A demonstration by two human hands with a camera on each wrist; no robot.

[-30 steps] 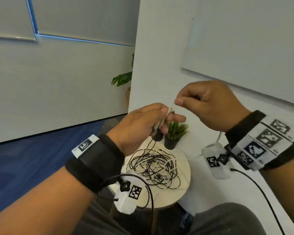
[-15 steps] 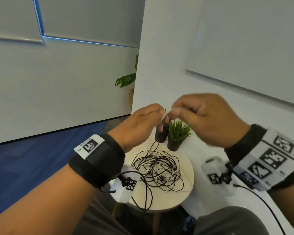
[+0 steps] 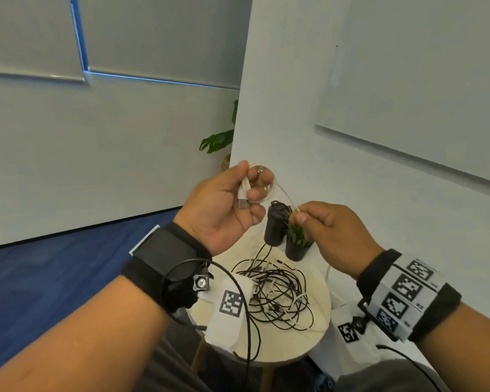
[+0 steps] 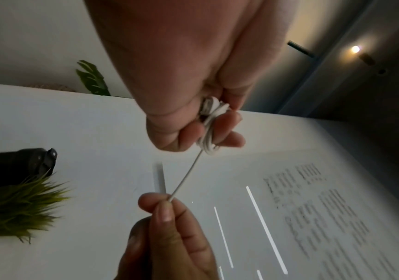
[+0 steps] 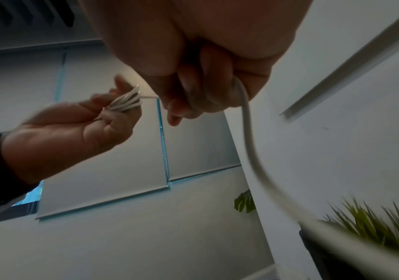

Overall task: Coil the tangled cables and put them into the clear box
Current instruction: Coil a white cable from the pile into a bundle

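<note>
My left hand [image 3: 238, 199] is raised palm-up and holds a white cable [image 3: 268, 190] wound in several loops round its fingers, with the USB plug [image 3: 242, 203] lying on the palm. The loops [image 4: 209, 128] show bunched between the fingertips in the left wrist view. From them a taut strand [image 4: 185, 176] runs to my right hand [image 3: 317, 222], which pinches it between thumb and forefinger. The cable's tail [image 5: 248, 132] hangs down from that fist. A tangle of black and white cables [image 3: 277, 292] lies on the round table [image 3: 320, 332] below. No clear box is in view.
A black cylinder [image 3: 275, 224] and a small potted grass plant [image 3: 296, 244] stand at the table's back edge, just under my hands. A white wall [image 3: 294, 94] rises close behind. Blue carpet [image 3: 54, 278] spreads to the left. A leafy plant [image 3: 218, 140] stands past the wall corner.
My left hand has turned palm-up and risen, showing the wound loops and plug. My right hand has dropped down and to the right, drawing a strand taut from the coil.
</note>
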